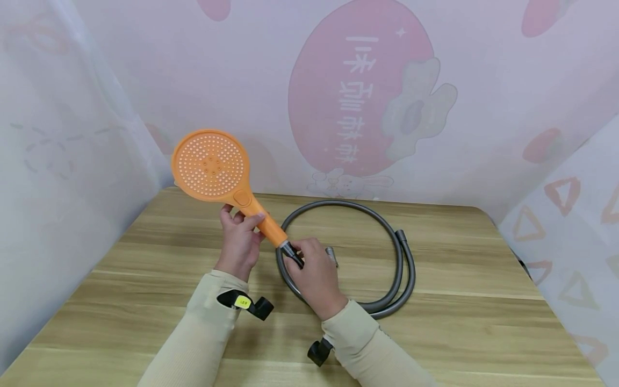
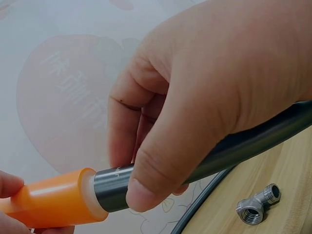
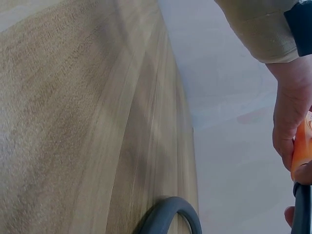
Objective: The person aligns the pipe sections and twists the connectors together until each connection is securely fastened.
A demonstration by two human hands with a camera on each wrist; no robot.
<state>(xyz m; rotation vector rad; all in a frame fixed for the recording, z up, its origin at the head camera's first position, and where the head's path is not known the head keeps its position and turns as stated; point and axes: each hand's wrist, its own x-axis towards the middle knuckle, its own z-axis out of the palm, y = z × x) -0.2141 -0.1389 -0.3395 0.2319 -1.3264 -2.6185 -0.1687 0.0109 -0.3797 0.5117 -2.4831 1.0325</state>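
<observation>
An orange shower head (image 1: 211, 165) is held up in the head view, its nozzle face toward the camera. My left hand (image 1: 239, 246) grips its handle, thumb across the front. At the handle's lower end my right hand (image 1: 316, 275) pinches the dark end of a grey shower hose (image 1: 338, 203). In the left wrist view that hose end (image 2: 113, 189) meets the orange handle (image 2: 58, 197) at a pale ring, thumb and fingers on either side of it. The rest of the hose loops over the table, its other end fitting (image 1: 401, 235) at the loop's right side.
A small metal T-shaped threaded fitting (image 2: 257, 205) lies on the wooden table (image 1: 464, 279), inside the hose loop and just beyond my right hand. Printed cloth walls (image 1: 232, 80) stand at the back and both sides.
</observation>
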